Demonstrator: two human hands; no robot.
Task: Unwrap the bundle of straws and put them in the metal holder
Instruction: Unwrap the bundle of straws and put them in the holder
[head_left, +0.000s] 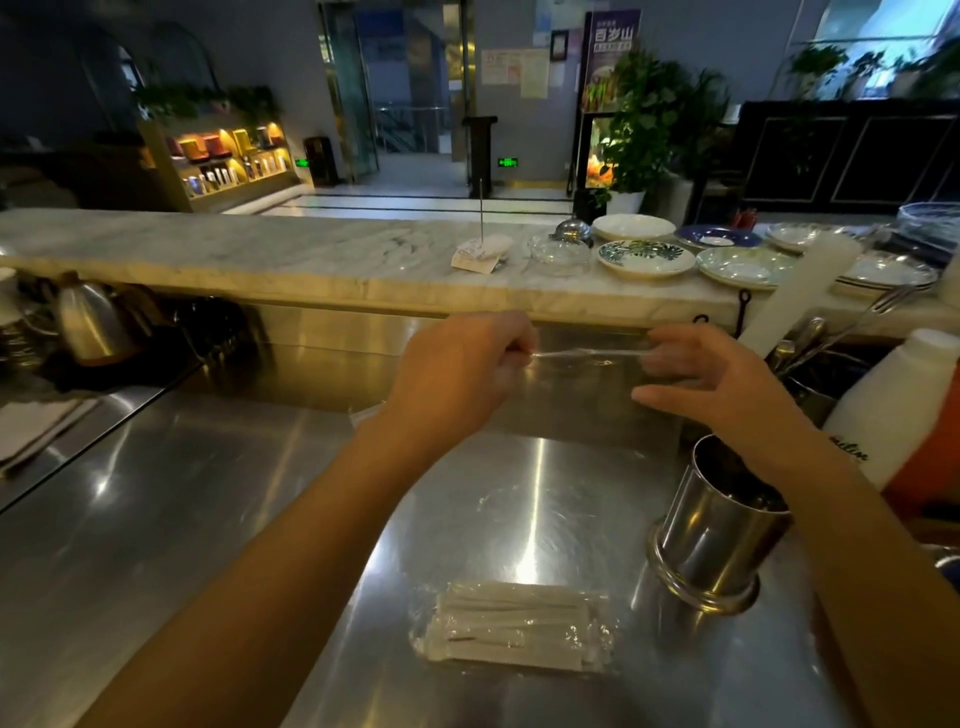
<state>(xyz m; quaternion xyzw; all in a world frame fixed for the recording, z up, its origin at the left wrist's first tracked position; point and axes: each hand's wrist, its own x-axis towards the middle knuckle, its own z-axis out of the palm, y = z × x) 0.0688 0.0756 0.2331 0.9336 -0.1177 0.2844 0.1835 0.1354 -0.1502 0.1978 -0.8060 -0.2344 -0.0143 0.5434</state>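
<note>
A bundle of pale straws (514, 626) in clear plastic wrap lies flat on the steel counter (208, 519), near its front edge. The round metal holder (719, 525) stands upright to the bundle's right, under my right forearm. Both hands are raised above the counter, well behind the bundle. Between them stretches one thin clear strip, a single wrapped straw (587, 354). My left hand (462, 374) pinches its left end with closed fingers. My right hand (722, 382) grips its right end with thumb and forefinger, the other fingers spread.
A marble ledge (260, 254) runs across behind the counter, carrying several plates (644, 257) and a receipt spike (480, 244). A kettle (93, 322) stands far left. A white bottle (898, 410) and a utensil container (810, 358) crowd the right side.
</note>
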